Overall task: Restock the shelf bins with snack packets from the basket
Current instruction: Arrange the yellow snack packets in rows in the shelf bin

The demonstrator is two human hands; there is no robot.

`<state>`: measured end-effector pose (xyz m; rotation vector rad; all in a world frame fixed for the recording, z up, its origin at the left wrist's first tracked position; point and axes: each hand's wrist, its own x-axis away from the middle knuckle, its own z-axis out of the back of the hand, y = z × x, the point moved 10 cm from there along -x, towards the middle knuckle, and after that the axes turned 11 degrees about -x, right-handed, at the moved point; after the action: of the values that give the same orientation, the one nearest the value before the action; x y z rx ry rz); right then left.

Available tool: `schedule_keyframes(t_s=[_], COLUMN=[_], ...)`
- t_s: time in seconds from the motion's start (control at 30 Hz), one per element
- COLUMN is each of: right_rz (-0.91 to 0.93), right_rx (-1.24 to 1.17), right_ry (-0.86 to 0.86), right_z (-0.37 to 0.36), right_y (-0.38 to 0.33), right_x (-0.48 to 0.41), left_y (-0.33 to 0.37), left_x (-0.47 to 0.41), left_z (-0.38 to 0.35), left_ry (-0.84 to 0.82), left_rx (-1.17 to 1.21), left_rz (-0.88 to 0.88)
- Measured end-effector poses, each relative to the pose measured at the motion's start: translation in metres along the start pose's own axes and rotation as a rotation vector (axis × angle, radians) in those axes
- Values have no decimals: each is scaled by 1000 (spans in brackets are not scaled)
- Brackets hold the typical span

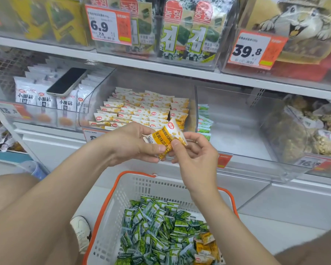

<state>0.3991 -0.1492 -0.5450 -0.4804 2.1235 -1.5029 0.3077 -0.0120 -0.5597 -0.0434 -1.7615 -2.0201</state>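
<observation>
Head view, and we're facing the white shelf (pixel 122 61) with its row of clear bins. The middle bin (pixel 141 81) is packed with neat rows of yellow-and-white packets (pixel 141 109). The bin to its right (pixel 237 121) has only a stack of green packets (pixel 203 119) against its left wall.

Down on the floor sits the white basket (pixel 122 188) with orange handles. It holds a heap of green packets (pixel 157 226), with a few yellow ones (pixel 206 243) at the right.

Both hands are up between basket and middle bin. The left hand (pixel 130 144) curls round a yellow packet (pixel 166 138), thumb pressed on its face. The right hand (pixel 195 153) pinches the packet's right edge between thumb and forefinger, the other fingers loosely curled.

The packet's long axis runs steeply, tilted right. Its logo end points up at the middle bin, its lower end down between the hands. It may be more than one packet; I can't tell.
</observation>
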Motion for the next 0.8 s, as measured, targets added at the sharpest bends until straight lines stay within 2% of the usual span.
schedule_keyframes(t_s=[0.1, 0.17, 0.23, 0.3, 0.37, 0.43, 0.57, 0.7, 0.8], right_rz=[32, 91, 193, 352, 453, 479, 375, 246, 153], right_rx=[140, 254, 417, 680, 935, 1192, 1651, 1890, 1901], right_ry=[-71, -120, -128, -123, -174, -269, -552, -737, -749], right_z=[-4, -6, -7, -14, -30, -50, -84, -91, -95], right_y=[-9, -19, -33, -52, -61, -56, -18, 22, 38], right_x=[-12, -24, -39, -56, -76, -96, -123, -142, -153], left_y=[9, 19, 32, 46, 51, 45, 27, 2, -5], left_x=[-4, -5, -6, -6, -12, -24, -48, -65, -70], left_z=[0, 5, 24, 41, 43, 42, 32, 23, 24], left_ry=[37, 124, 335, 587, 685, 641, 429, 202, 173], left_rx=[-75, -207, -486, -878, -1139, -1251, -1446, -1413, -1351], left_rz=[-78, -133, -202, -265, -289, -269, -163, -68, -69])
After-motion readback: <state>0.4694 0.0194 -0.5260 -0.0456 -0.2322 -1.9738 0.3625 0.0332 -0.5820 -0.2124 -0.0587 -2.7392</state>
